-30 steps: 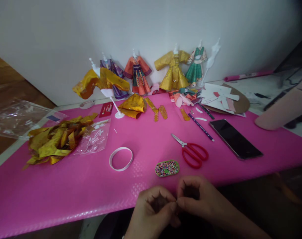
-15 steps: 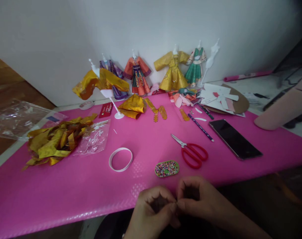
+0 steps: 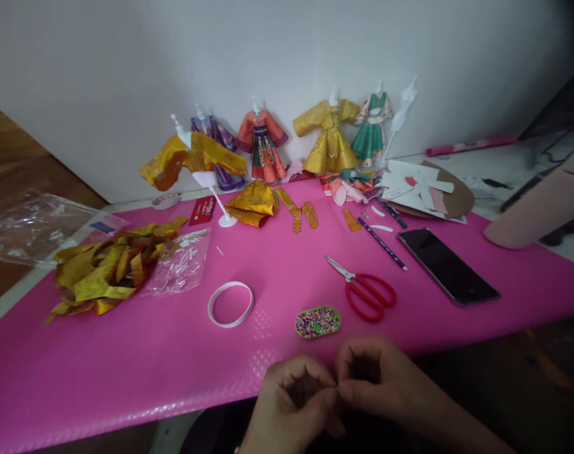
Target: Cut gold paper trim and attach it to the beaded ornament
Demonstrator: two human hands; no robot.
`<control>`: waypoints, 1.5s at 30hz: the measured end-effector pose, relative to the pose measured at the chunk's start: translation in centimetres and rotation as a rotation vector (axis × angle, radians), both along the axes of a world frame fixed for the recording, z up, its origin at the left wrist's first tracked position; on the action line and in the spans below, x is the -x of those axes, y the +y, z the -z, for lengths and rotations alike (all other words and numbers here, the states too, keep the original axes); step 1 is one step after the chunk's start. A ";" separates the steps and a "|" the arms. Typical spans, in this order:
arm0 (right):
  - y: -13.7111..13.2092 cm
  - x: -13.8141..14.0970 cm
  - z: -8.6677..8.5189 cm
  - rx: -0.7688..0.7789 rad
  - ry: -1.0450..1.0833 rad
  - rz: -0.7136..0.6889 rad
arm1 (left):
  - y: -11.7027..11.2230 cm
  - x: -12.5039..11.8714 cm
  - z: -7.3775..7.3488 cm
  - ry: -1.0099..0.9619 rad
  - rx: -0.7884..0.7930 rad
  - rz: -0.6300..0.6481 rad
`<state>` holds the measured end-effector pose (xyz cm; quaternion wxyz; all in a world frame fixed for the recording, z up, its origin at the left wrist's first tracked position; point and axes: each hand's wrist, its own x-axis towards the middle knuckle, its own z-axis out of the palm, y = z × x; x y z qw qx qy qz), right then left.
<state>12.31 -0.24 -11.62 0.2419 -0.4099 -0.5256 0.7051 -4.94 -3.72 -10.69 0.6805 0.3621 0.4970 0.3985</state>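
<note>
My left hand [image 3: 298,397] and my right hand [image 3: 378,378] meet at the near edge of the table, thumb and forefinger pinched on each. Their fingertips touch around something tiny that I cannot make out. Just beyond them lies a small oval case [image 3: 317,321] filled with multicoloured beads. Red-handled scissors [image 3: 365,290] rest past my right hand, blades pointing away to the left. To the left of the case is a white ring of tape [image 3: 230,304], lying flat.
Doll stands in small robes, such as a yellow robe [image 3: 331,135], line the wall. Gold fabric scraps [image 3: 111,268] lie left beside a clear bag [image 3: 180,261]. A phone [image 3: 447,265] and purple pencil [image 3: 382,243] lie right. A pale cylinder [image 3: 535,202] leans at the right edge.
My hands stay nearly in place, with fingertips still pinched together. The whole view has shifted very slightly; nothing on the table has been moved.
</note>
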 end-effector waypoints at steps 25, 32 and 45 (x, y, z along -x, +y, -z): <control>-0.2 -0.1 0.0 0.022 0.027 -0.021 | -0.2 0.2 0.4 -0.080 -0.006 0.024; -0.1 -0.1 0.2 0.014 0.024 -0.018 | 0.0 0.1 0.0 -0.074 -0.006 0.020; 0.0 -0.2 0.5 0.002 0.008 -0.045 | 0.0 0.3 0.4 -0.108 -0.035 0.041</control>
